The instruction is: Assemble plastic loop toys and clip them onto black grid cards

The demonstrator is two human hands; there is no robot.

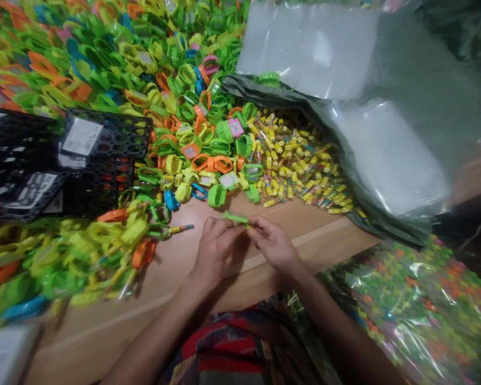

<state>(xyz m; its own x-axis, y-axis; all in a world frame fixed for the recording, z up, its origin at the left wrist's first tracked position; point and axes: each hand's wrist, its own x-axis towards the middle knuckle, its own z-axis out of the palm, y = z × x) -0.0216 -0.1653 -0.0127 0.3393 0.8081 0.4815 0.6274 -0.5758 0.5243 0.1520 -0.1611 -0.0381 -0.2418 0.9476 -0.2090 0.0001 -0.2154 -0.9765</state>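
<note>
My left hand [215, 248] is closed around a green plastic toy watch [235, 217], held just above the front of the wooden table. My right hand [274, 245] pinches at the watch's right end, where a bit of yellow shows between the fingertips; what that is cannot be made out. Beyond both hands lies a big heap of toy watches [220, 147] in green, yellow, orange and blue. To its right is a pile of small clear tubes with yellow ends [300, 160]. One such tube [181, 228] lies alone left of my left hand.
Black plastic lattice trays [108, 133] with white labels stack at the left. More watches mixed with tubes [104, 251] sit at the front left. A dark green sack with clear plastic bags [388, 155] covers the right side. Below it is a filled clear bag [420, 305].
</note>
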